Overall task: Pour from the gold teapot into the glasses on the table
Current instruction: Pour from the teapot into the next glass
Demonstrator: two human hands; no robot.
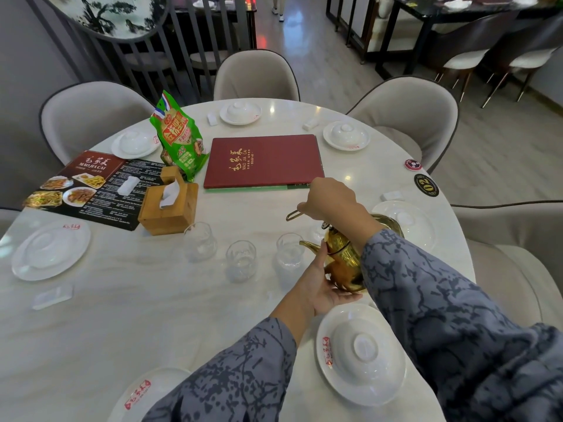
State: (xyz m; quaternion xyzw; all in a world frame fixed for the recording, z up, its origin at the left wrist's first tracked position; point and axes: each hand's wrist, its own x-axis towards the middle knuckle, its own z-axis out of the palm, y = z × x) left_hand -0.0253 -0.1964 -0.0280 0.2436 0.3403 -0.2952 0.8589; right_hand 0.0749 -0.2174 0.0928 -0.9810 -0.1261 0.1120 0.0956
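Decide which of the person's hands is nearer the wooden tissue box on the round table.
Right. The right hand, holding the gold teapot's handle, is beside the wooden tissue box across bare tabletop. The left hand supports the teapot's base, lower and farther away.

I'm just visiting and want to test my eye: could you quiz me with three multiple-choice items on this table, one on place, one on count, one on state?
1. The gold teapot's spout is nearest which glass?
A left glass
B middle glass
C right glass

2. How many glasses stand in the row?
A two
B three
C five

3. How is the teapot held?
A standing untouched
B tilted, in both hands
C lying flat

Answers: C, the spout tip meets the right glass. B, three stand in line. B, right hand on the handle, left hand under the body.
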